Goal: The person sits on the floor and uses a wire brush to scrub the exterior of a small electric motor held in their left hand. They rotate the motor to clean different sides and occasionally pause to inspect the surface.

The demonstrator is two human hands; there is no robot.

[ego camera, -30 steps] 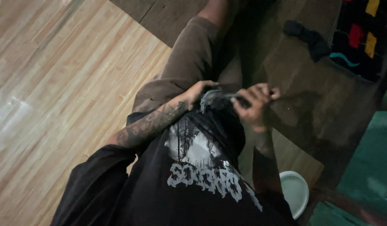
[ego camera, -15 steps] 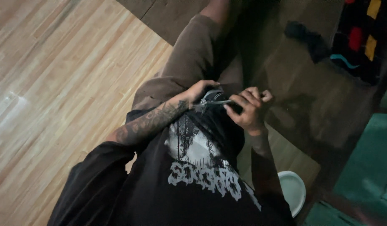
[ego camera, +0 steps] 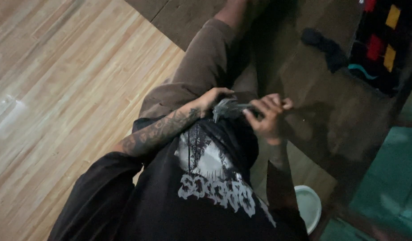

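I look down my own body: a black shirt (ego camera: pixel 206 187) with a pale print, and brown trousers (ego camera: pixel 201 67) on my leg stretched forward. My left hand (ego camera: pixel 213 99), on a tattooed forearm, pinches one end of a small dark grey piece of cloth (ego camera: pixel 228 108) at my waist. My right hand (ego camera: pixel 267 116) grips the other end, fingers curled over it. The cloth is bunched between the two hands; its exact kind is unclear in the dim light.
Pale wooden floorboards (ego camera: pixel 58 89) fill the left. A darker brown floor (ego camera: pixel 331 116) lies ahead and right, with a small black item (ego camera: pixel 324 44) on it. A dark mat with red and yellow patches (ego camera: pixel 384 40) is top right. A white round dish (ego camera: pixel 308 207) sits by my right elbow.
My right hand has shifted slightly right and down along the cloth. The left hand stays at my waist, and the view has drifted a little.
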